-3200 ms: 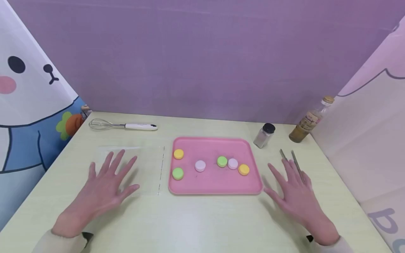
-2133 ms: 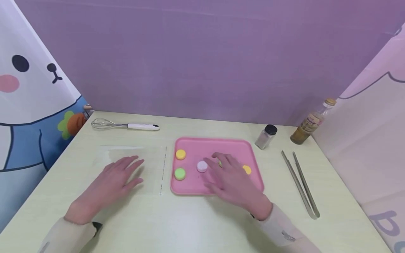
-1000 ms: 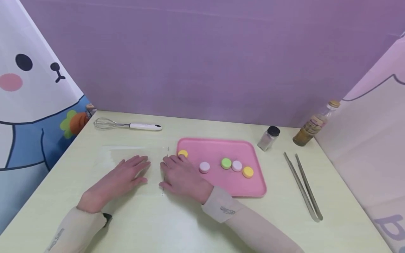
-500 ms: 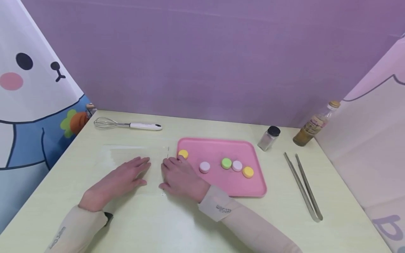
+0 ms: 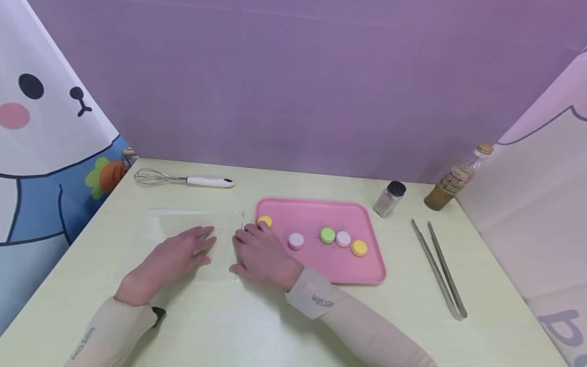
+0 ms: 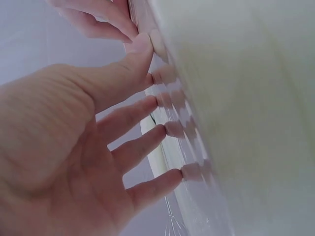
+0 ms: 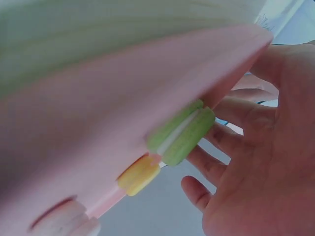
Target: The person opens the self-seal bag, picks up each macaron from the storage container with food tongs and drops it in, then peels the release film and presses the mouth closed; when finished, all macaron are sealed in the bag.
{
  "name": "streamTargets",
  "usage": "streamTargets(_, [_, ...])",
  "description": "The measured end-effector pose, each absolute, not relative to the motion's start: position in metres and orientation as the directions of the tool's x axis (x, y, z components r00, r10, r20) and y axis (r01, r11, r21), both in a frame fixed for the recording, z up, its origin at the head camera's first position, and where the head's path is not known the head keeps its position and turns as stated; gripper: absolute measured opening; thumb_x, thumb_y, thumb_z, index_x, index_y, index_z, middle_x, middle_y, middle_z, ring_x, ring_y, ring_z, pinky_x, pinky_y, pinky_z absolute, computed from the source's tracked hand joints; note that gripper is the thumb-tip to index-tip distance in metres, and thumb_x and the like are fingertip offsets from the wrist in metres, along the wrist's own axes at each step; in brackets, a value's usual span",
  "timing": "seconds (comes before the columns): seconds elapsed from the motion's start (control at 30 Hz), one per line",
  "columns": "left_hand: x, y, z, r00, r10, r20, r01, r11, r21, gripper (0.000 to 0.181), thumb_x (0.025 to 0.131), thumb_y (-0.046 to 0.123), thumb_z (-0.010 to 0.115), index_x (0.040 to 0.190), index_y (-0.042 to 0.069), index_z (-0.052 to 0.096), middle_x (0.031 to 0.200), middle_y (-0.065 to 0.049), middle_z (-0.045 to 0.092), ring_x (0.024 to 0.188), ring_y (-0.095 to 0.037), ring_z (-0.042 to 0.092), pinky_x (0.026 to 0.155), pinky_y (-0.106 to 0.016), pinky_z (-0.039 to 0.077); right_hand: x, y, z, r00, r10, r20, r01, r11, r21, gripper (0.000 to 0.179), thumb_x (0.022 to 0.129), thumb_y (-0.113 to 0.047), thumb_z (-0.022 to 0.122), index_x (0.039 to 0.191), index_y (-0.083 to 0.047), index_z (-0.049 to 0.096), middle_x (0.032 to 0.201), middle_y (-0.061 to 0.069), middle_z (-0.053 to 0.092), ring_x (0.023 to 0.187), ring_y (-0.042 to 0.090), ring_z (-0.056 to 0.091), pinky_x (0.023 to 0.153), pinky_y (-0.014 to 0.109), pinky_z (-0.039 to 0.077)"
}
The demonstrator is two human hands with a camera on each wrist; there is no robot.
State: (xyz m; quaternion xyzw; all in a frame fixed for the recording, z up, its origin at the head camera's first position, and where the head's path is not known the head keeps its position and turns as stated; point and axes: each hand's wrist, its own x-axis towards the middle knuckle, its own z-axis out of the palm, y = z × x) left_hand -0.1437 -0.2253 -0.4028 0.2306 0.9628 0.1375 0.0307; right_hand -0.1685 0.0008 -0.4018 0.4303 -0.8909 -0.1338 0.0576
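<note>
A clear, flat plastic sheet or bag [image 5: 181, 219] lies on the left part of the table. My left hand [image 5: 176, 257] rests on it, fingers spread; the left wrist view shows its fingertips [image 6: 155, 129] touching the glossy film. At the sheet's dashed right edge, my right hand [image 5: 263, 255] reaches down across the left rim of the pink tray [image 5: 316, 270]. Its thumb and fingertips look apart. Beside its fingers, in the right wrist view, stand a green macaron [image 7: 182, 132] and a yellow macaron [image 7: 139, 174]. The head view hides that green macaron behind the hand.
More macarons lie on the tray: lilac [image 5: 295, 241], green [image 5: 327, 235], lilac [image 5: 343, 239] and yellow [image 5: 359, 248]. Behind are a whisk [image 5: 208, 181], a black-lidded jar [image 5: 389, 199] and a corked bottle [image 5: 454, 181]. Metal tongs [image 5: 440, 272] lie on the right.
My right hand has moved left from the tongs, over the tray, to the sheet's right edge. The left hand has shifted slightly rightward on the sheet. Over the last second both hardly move.
</note>
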Motion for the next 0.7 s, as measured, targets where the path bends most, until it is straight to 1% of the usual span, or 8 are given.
streamTargets(0.1, [-0.1456,-0.2248,-0.4019,-0.902,0.433,-0.006,0.413,0.864,0.287,0.046,0.088,0.021,0.080,0.127,-0.001,0.068,0.144,-0.024,0.053,0.131,-0.046,0.048,0.099,-0.060,0.045,-0.1681,0.0008,-0.4003,-0.633,-0.774,-0.023,-0.745,0.601,0.290,0.064,0.098,-0.066,0.047,0.139,-0.019,0.061,0.136,-0.006,0.056,0.121,0.017,0.047,0.100,0.036,0.032])
streamTargets(0.23, [-0.1471,-0.2253,-0.4000,-0.916,0.401,-0.031,0.376,0.881,0.288,0.044,0.086,0.025,0.081,0.124,0.004,0.072,0.142,-0.023,0.055,0.127,-0.046,0.053,0.091,-0.060,0.050,-0.1674,0.0001,-0.3990,-0.635,-0.773,-0.022,-0.743,0.602,0.294,0.063,0.098,-0.066,0.047,0.139,-0.020,0.062,0.136,-0.007,0.056,0.120,0.017,0.047,0.099,0.037,0.033])
streamTargets(0.3, [-0.1471,-0.2258,-0.3988,-0.919,0.391,-0.040,0.367,0.890,0.273,0.042,0.086,0.025,0.081,0.123,0.006,0.073,0.141,-0.022,0.056,0.125,-0.046,0.055,0.086,-0.060,0.053,-0.1669,-0.0004,-0.3987,-0.634,-0.773,-0.020,-0.743,0.602,0.293,0.063,0.098,-0.066,0.047,0.138,-0.020,0.062,0.136,-0.008,0.056,0.120,0.016,0.047,0.099,0.037,0.033])
streamTargets(0.37, [-0.1471,-0.2264,-0.3979,-0.923,0.382,-0.040,0.359,0.895,0.264,0.040,0.088,0.025,0.080,0.123,0.007,0.073,0.140,-0.022,0.057,0.123,-0.046,0.056,0.084,-0.060,0.053,-0.1671,-0.0011,-0.3988,-0.635,-0.772,-0.022,-0.742,0.602,0.296,0.063,0.098,-0.066,0.047,0.139,-0.021,0.061,0.137,-0.008,0.055,0.120,0.016,0.047,0.099,0.037,0.032])
streamTargets(0.47, [-0.1477,-0.2274,-0.3977,-0.924,0.383,-0.015,0.368,0.898,0.243,0.037,0.090,0.023,0.078,0.123,0.007,0.073,0.136,-0.023,0.060,0.116,-0.048,0.060,0.080,-0.060,0.054,-0.1673,-0.0017,-0.3985,-0.643,-0.766,-0.034,-0.737,0.606,0.299,0.064,0.098,-0.067,0.046,0.141,-0.021,0.060,0.139,-0.008,0.054,0.122,0.016,0.046,0.100,0.037,0.032])
streamTargets(0.6, [-0.1496,-0.2281,-0.3993,-0.922,0.386,0.033,0.381,0.891,0.247,0.032,0.090,0.021,0.078,0.119,0.007,0.075,0.130,-0.023,0.064,0.111,-0.048,0.063,0.080,-0.060,0.054,-0.1675,-0.0018,-0.3985,-0.652,-0.756,-0.057,-0.734,0.610,0.300,0.065,0.099,-0.066,0.045,0.144,-0.021,0.058,0.142,-0.008,0.053,0.124,0.016,0.045,0.101,0.037,0.032])
streamTargets(0.7, [-0.1512,-0.2290,-0.4016,-0.914,0.399,0.071,0.403,0.877,0.261,0.025,0.090,0.019,0.078,0.112,0.008,0.078,0.127,-0.021,0.066,0.110,-0.046,0.064,0.083,-0.060,0.053,-0.1677,-0.0016,-0.3991,-0.658,-0.750,-0.068,-0.731,0.614,0.296,0.065,0.099,-0.066,0.045,0.145,-0.021,0.057,0.143,-0.008,0.052,0.124,0.016,0.045,0.102,0.036,0.032])
